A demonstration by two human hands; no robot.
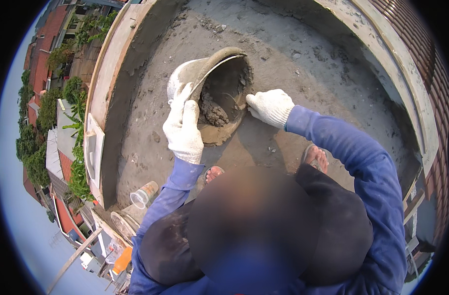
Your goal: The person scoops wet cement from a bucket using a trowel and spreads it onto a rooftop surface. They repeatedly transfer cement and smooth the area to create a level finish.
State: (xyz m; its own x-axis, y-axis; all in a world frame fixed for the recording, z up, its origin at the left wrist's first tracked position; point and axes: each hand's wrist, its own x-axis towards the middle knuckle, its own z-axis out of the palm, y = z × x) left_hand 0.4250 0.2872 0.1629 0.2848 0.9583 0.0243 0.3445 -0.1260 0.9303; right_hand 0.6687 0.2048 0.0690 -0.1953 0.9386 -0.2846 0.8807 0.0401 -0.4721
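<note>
A white bucket (189, 73), smeared with grey cement, lies tipped over with its mouth toward me. Inside it sits a lump of wet mortar (214, 114). My left hand (184, 132), in a white knitted glove, grips the bucket's left side by the rim, its thumb toward the mouth. On the opposite side, my right hand (272, 106), gloved the same way, is closed at the rim's right edge. Its fingertips are partly hidden, but they appear to pinch the rim.
Low plastered walls (117, 83) border the rough cement floor (293, 64) on both sides. A clear plastic cup (144, 194) lies at the lower left, near a white float (93, 147) against the wall. Tiled roofs (426, 64) lie beyond the right wall. My sandalled feet flank the bucket's near side.
</note>
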